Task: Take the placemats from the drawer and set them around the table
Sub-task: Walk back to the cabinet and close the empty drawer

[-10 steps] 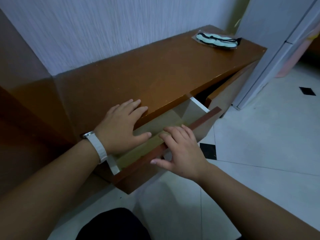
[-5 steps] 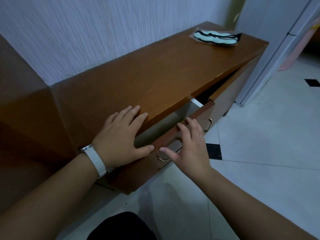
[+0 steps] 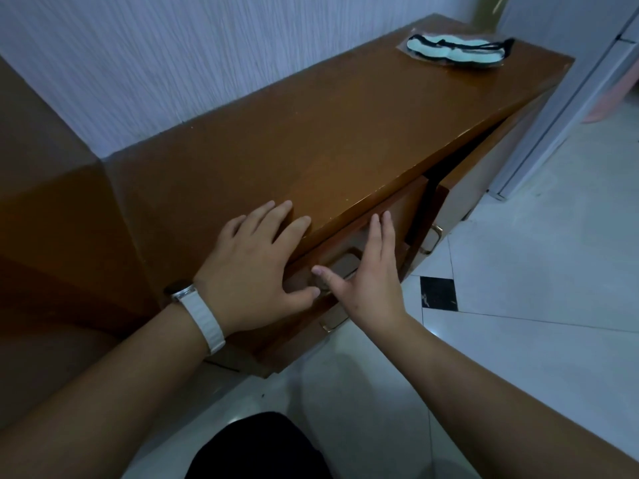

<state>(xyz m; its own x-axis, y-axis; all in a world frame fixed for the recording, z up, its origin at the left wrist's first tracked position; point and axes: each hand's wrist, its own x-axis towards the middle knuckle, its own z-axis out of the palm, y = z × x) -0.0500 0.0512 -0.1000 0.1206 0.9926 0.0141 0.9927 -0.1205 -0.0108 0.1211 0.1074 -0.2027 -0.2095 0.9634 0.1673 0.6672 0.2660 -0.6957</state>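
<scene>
Lengthwise, drawer (image 3: 409,205) along cabinet (image 3: 311,140) front

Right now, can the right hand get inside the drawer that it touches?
Probably not: the drawer looks shut under the cabinet top, the right hand flat on its front. The handle beside the thumb is free.

Place: a home, it seems.
Furniture: brown wooden sideboard (image 3: 345,133) with drawers (image 3: 406,207), against a textured wall (image 3: 173,57).
Floor: pale tiles (image 3: 553,357), black insets (image 3: 438,292).
</scene>
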